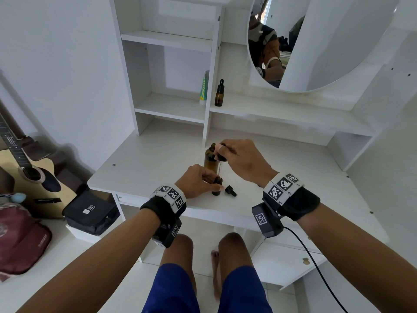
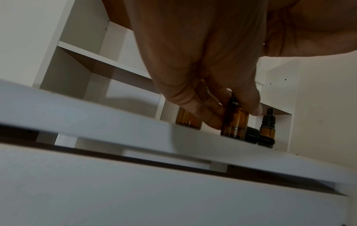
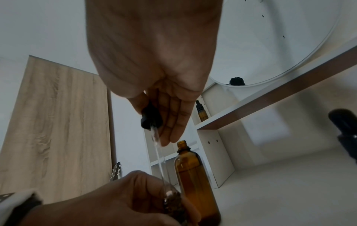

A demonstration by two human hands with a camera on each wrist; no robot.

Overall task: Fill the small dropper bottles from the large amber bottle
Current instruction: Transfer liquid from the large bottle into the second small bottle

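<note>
Nearest to the person, at the front edge of the white bench (image 1: 144, 163), the left hand (image 1: 198, 181) grips a small dropper bottle (image 1: 217, 187) that stands upright and open on the bench. Its fingers are curled round the neck and shoulder of the bottle. Just beside this bottle, on its right, a loose black dropper cap (image 1: 230, 190) lies on its side on the bench.

Above the small bottle, the right hand (image 1: 241, 159) pinches the black bulb of a pipette (image 1: 220, 157). The glass tube hangs down and its tip is at the mouth of the small bottle.

Directly behind stands the large amber bottle (image 1: 209, 160), open and upright. The right hand hides part of its neck in the head view. The right wrist view shows this bottle (image 3: 195, 180) whole, with its bare threaded mouth, and also the clear glass tube (image 3: 159, 159), which the head view shows only faintly. The left wrist view shows the amber glass of the small bottle (image 2: 234, 125) between the fingers (image 2: 210, 110).

Farther back, on the shelf (image 1: 282, 111) under the round mirror (image 1: 320, 41), a second dropper bottle (image 1: 219, 93) stands with its cap on, next to a green and white tube (image 1: 203, 89).

On the left, well apart from the bench, there are a guitar (image 1: 33, 175), a black case (image 1: 90, 213) and a dark red bag (image 1: 20, 242).
</note>
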